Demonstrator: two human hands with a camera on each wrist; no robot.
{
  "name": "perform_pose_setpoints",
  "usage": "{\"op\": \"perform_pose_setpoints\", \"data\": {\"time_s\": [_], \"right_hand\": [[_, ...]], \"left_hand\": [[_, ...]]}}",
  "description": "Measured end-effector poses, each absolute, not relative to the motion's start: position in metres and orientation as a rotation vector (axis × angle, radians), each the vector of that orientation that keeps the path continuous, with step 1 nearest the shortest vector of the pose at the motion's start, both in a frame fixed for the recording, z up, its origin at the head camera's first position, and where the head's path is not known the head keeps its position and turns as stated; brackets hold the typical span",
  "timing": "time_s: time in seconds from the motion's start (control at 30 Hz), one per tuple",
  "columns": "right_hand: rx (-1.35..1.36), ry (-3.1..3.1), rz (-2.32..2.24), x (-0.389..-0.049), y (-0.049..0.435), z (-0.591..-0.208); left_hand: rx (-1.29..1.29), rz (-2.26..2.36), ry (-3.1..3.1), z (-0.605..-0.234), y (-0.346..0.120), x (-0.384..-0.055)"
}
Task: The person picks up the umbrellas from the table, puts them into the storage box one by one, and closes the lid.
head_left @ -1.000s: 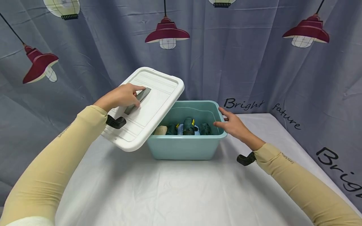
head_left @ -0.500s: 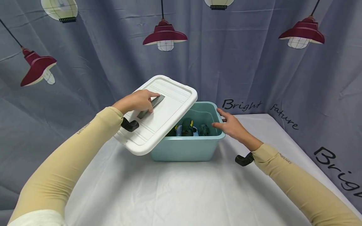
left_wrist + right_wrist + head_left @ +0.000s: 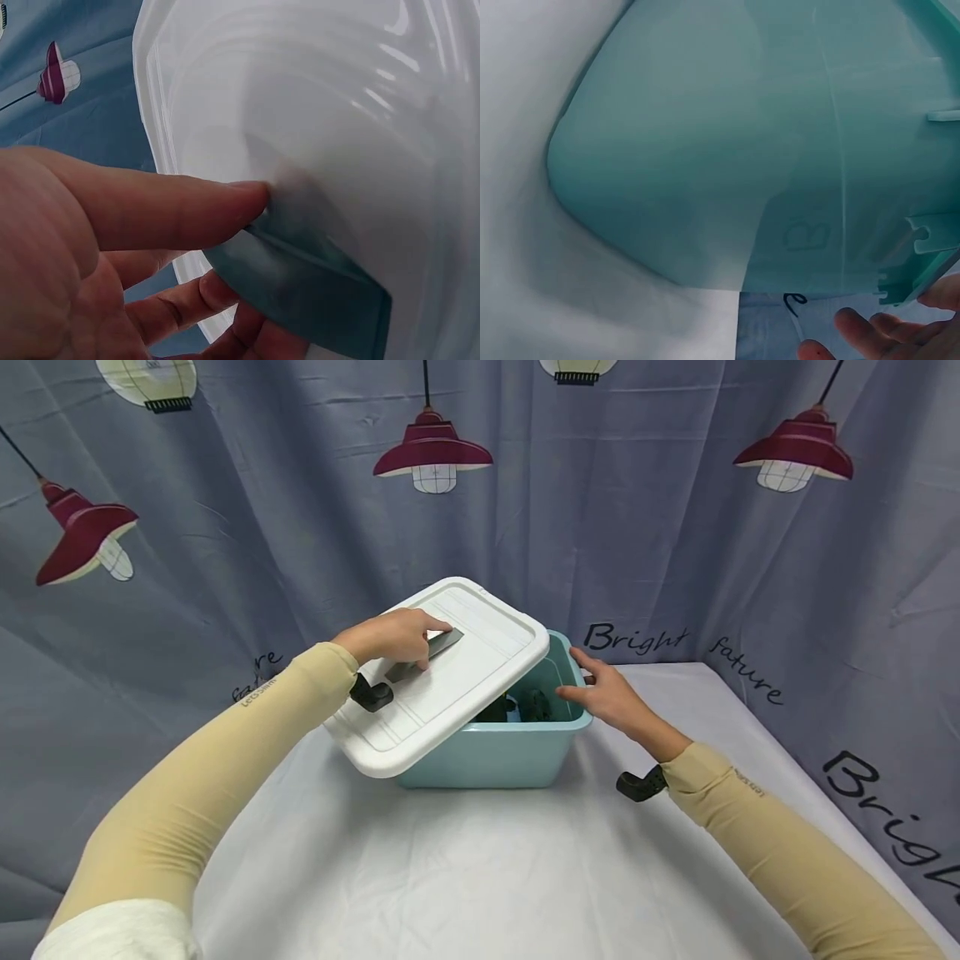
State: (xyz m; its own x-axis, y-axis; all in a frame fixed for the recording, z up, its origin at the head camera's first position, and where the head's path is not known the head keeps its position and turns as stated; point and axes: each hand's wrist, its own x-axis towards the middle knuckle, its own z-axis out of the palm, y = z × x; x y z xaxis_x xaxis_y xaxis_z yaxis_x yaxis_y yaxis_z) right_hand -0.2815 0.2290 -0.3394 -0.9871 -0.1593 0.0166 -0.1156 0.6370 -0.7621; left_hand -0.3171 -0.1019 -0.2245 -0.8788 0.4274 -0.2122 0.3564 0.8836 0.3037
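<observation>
A white lid [image 3: 487, 652] slants over the blue-green storage box [image 3: 487, 758] in the head view, covering most of its opening. My left hand [image 3: 390, 637] pinches the grey handle [image 3: 447, 642] on top of the lid; the left wrist view shows the thumb [image 3: 187, 210] on one side of the handle and the fingers on the other. At the box's right rim, my right hand [image 3: 615, 695] touches the edge with extended index finger and thumb. Its other fingers [image 3: 870, 334] hang loosely beside the box in the right wrist view. Dark green bundles [image 3: 535, 704] show inside; the rest of the contents are hidden.
The box stands on a table with a white cloth [image 3: 480, 868]. Close behind the table hangs a grey-blue curtain [image 3: 622, 543] printed with red lamps and lettering. A black wrist camera mount [image 3: 640, 785] sticks out below the right wrist.
My left hand has carried the lid rightward and slightly down, so it covers more of the box and its contents. The right hand stays at the right rim.
</observation>
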Motion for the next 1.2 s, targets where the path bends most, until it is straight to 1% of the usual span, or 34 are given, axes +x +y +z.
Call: {"op": "perform_pose_setpoints", "data": {"time_s": [0.43,1.0,1.2], "right_hand": [[-0.279,2.796,-1.268,-0.284,0.228,-0.336],[-0.388,2.787,-1.358,-0.269,0.232,-0.330],[-0.500,2.807,-1.388,-0.266,0.235,-0.333]], "left_hand": [[0.572,0.300,2.740,-0.237,-0.094,-0.321],[0.675,0.268,2.748,-0.240,-0.077,-0.322],[0.700,0.300,2.743,-0.240,-0.067,-0.321]]}}
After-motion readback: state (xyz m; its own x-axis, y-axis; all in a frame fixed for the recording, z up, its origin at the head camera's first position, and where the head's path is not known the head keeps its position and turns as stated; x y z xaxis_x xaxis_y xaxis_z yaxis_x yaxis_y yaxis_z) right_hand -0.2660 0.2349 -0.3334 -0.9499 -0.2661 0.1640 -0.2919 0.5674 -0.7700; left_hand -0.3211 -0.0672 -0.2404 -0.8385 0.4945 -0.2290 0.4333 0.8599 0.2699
